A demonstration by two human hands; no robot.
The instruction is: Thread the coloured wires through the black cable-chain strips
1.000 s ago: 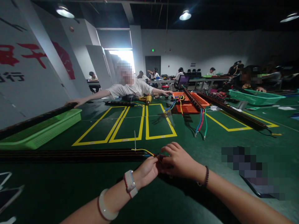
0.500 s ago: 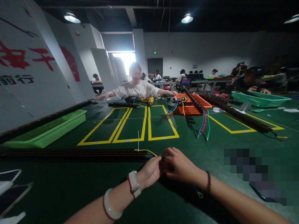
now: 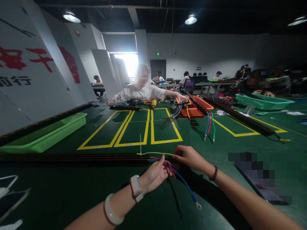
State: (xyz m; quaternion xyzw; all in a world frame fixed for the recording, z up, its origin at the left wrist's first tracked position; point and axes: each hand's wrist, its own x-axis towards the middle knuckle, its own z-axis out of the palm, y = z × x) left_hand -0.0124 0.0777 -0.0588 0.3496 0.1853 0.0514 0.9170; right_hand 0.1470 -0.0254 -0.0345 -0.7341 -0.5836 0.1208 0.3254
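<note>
My left hand (image 3: 155, 174) is closed loosely around the red and blue wires that come out of the end of a long black sleeved harness (image 3: 72, 159). The blue wire (image 3: 183, 181) hangs past my fingers and ends in a ring terminal (image 3: 198, 206). A red wire (image 3: 170, 169) lies across my left palm. My right hand (image 3: 189, 158), to the right, pinches the yellow-green wire (image 3: 158, 153) and holds it stretched away from the harness. A white cable tie (image 3: 140, 145) stands upright near the harness end.
A light green basket (image 3: 45, 137) stands at the left, an orange basket (image 3: 193, 112) farther back with harnesses over it. A co-worker (image 3: 141, 89) sits across the green table. A dark tablet-like device (image 3: 266, 188) lies at the right. Yellow tape outlines mark the tabletop.
My right hand has moved right, away from my left hand, drawing out the yellow-green wire. The red and blue wires now show at my left hand. The co-worker's arm has reached over the orange basket.
</note>
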